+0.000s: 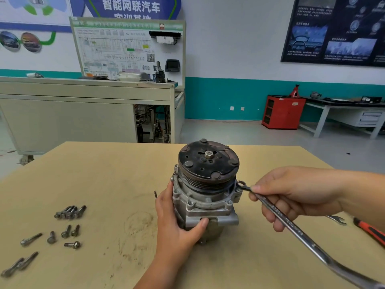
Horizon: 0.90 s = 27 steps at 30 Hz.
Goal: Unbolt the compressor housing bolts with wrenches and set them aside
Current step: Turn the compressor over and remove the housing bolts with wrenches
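Tan desk (pixel 104 184), scuffed, filling the lower frame; red-and-black tool handle (pixel 369 231) lying on it at the right edge. Centre left, behind: grey trainer cabinet (pixel 68 122) carrying an upright wiring-diagram board (pixel 127 51). Right of centre: red cabinet (pixel 283 112) on the floor against a teal-banded wall, white-framed second desk (pixel 343 104) just beside it, dark poster (pixel 337 30) upper right.

Compressor housing (pixel 205 207): dull silver-grey. Pulley face (pixel 200 163): black with brownish rust tint; centre nut (pixel 209 154) pale silver. Wrench (pixel 291 226): bright chrome. Loose bolts (pixel 70 212): dark grey steel. Table (pixel 104 174): tan, dark smudges, faint circular scuff ring. Tool handle (pixel 370 230) at right edge: orange-red with black. Cabinet (pixel 283 112): red. Wall (pixel 229 49): white above teal band. Poster (pixel 333 30): navy, pale-blue pictures. Floor (pixel 239 132): grey.
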### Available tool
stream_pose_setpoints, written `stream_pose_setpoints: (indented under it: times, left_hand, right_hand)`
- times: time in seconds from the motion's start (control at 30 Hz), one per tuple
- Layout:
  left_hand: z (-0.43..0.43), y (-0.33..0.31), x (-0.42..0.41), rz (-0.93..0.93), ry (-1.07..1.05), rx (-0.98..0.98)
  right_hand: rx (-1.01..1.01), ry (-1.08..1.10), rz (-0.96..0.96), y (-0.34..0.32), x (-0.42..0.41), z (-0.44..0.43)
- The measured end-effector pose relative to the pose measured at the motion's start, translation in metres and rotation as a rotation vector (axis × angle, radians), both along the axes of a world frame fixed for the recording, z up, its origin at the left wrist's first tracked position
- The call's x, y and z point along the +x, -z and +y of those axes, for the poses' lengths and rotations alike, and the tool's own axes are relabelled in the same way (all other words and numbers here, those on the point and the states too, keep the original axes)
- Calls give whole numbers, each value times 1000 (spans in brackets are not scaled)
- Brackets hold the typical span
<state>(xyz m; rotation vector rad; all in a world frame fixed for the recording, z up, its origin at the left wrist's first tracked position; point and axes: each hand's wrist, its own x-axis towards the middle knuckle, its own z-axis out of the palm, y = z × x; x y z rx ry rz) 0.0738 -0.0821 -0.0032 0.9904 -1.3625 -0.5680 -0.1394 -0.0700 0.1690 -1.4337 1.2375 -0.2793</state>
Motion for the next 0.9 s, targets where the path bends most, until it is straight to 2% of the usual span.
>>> stream_pose_setpoints:
  times: [0.27, 0.37, 0.43, 0.5, 0.57, 0.6, 0.67, 0.77, 0.83, 0.9]
  left_hand:
    - [0, 1, 0, 13, 9, 9]
    - [0, 1, -1, 12, 15, 13]
    - [1, 1, 0, 11, 17, 12]
    - [0, 1, 0, 14, 18, 13]
    - [-1, 2, 0, 17, 22, 20]
    - [-2, 2, 0, 20, 27, 20]
    - [-2, 3, 0, 22, 25, 15]
    - [-2, 3, 0, 22, 22, 12]
    - [-2, 3, 0, 20, 19, 11]
    - [-2, 3, -1, 21, 12, 4]
  right_hand:
    - [-30, -19, 142, 2, 4, 1]
    - [-20, -124, 305, -11, 1, -7]
    - [-205, -209, 598, -23, -1, -15]
    - [-552, -320, 898, -28, -2, -26]
    - [-796, -393, 1003, -32, -5, -34]
    - [-792, -397, 998, -35, -8, -36]
    - [-543, -326, 854, -39, -16, -33]
    - [-155, -173, 413, -27, -20, -20]
    - [-66, -139, 239, -13, -17, -12]
    - [-17, -146, 169, -4, -11, -7]
